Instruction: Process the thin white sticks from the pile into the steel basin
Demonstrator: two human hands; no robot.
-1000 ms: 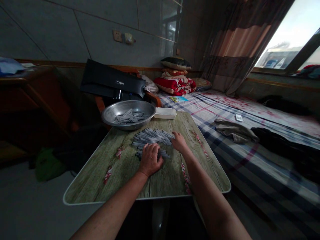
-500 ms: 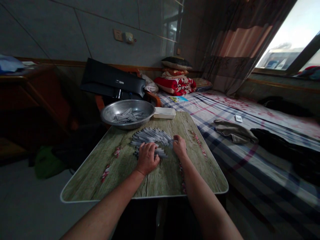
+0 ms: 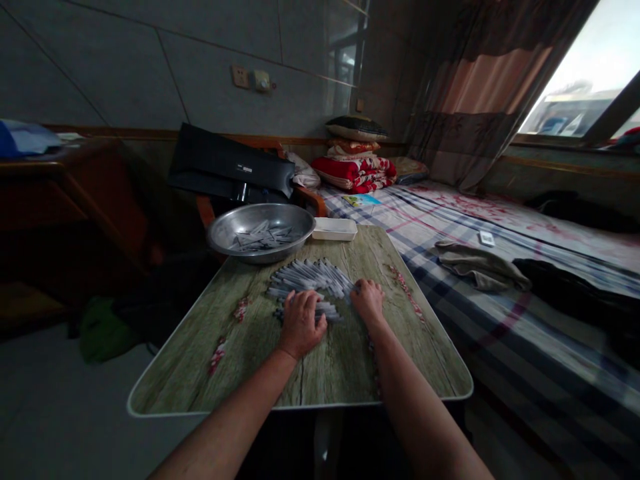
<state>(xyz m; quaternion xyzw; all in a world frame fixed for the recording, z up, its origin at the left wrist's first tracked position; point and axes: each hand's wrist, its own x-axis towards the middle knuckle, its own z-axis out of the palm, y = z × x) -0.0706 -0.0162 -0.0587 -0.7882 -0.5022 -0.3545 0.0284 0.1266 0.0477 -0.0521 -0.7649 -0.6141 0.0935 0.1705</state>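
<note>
A fanned heap of slim translucent pens (image 3: pixel 313 272) with dark ends lies on the wood-patterned table (image 3: pixel 240 373). My left hand (image 3: pixel 303 323) curls over a smaller bunch at the near side of the heap, fingers across it and thumb apart; light ends of these pens poke out to its right. At the heap's right edge is my right hand (image 3: pixel 369 300), its fingers bent and somewhat spread, close to the pen ends. Whether its fingertips touch a pen is hard to see. More of these slim pieces lie loose in a metal basin (image 3: pixel 220 233) behind the heap.
Beside the basin stands a shallow white tray (image 3: pixel 336 229). A black monitor (image 3: pixel 233 163) leans on a chair behind the table. Along the right runs a bed with a checked sheet (image 3: pixel 415 230), a grey cloth (image 3: pixel 465 263) and folded bedding (image 3: pixel 355 173).
My right hand has shifted slightly, and its fingers look more spread than before. My left hand stays over the same bunch. The whole view has moved a little.
</note>
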